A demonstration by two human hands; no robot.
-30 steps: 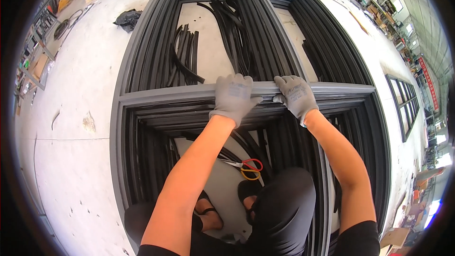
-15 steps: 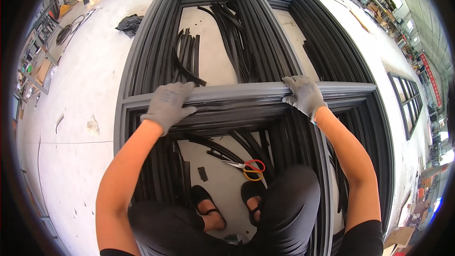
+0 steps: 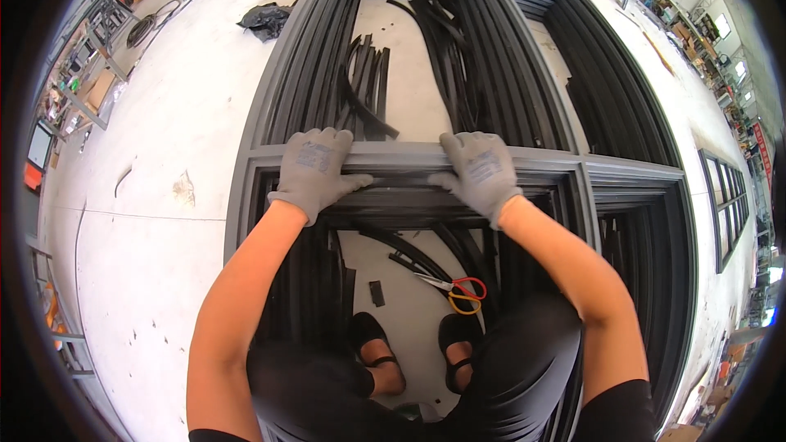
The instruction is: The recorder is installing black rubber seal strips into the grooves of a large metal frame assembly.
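Note:
A tall stack of dark grey window frames (image 3: 580,196) lies flat around me. The top frame's crossbar (image 3: 397,150) runs left to right in front of my knees. Toward its left part, my gloved left hand (image 3: 315,172) is closed over the bar, fingers over the far side and thumb along the near side. My right hand (image 3: 481,170), also in a grey glove, grips the same bar near its middle in a matching way. The undersides of the fingers are hidden. Below the bar, scissors (image 3: 463,288) with red and yellow handles lie among black strips.
Long black strips (image 3: 378,86) lie on the floor inside the far opening. My feet stand inside the near opening. A black plastic bag (image 3: 266,21) lies left of the stack; another grid-like frame (image 3: 725,200) lies to the right. Racks (image 3: 86,86) line the left side.
My right hand has moved left along the crossbar, away from the upright joint and closer to my left hand. Left fingers now point more forward over the bar. The view has shifted slightly.

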